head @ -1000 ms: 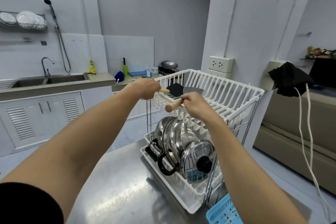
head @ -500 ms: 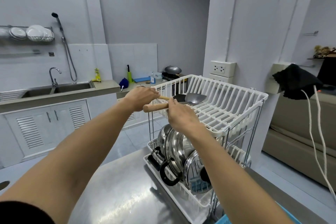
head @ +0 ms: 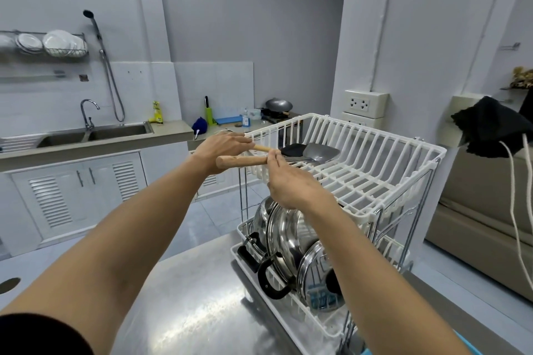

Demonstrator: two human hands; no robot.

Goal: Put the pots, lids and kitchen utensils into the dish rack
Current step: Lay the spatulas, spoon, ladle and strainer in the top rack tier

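A white two-tier dish rack (head: pixel 375 173) stands on the steel table. My left hand (head: pixel 223 147) pinches the thin wooden handle of a black spatula (head: pixel 292 149), whose head lies inside the upper tier near its left rim. My right hand (head: pixel 291 186) has its nearly straight fingertips closed on the thicker wooden handle of a metal spatula (head: pixel 321 151). That blade rests on the upper tier beside the black head, and its handle sticks out left over the rim. Steel pots (head: pixel 285 228) and a lid (head: pixel 314 277) stand on edge in the lower tier.
The steel table (head: pixel 184 297) stretches left of the rack. Its right edge carries a blue basket corner (head: pixel 461 339). A black cloth with white cords (head: pixel 490 127) hangs to the right. The sink counter (head: pixel 95 135) and a wok (head: pixel 278 104) are far behind.
Both hands have pushed the two spatulas further right into the upper tier, and the heads now lie on its grid. The right fingers have straightened along the handle.
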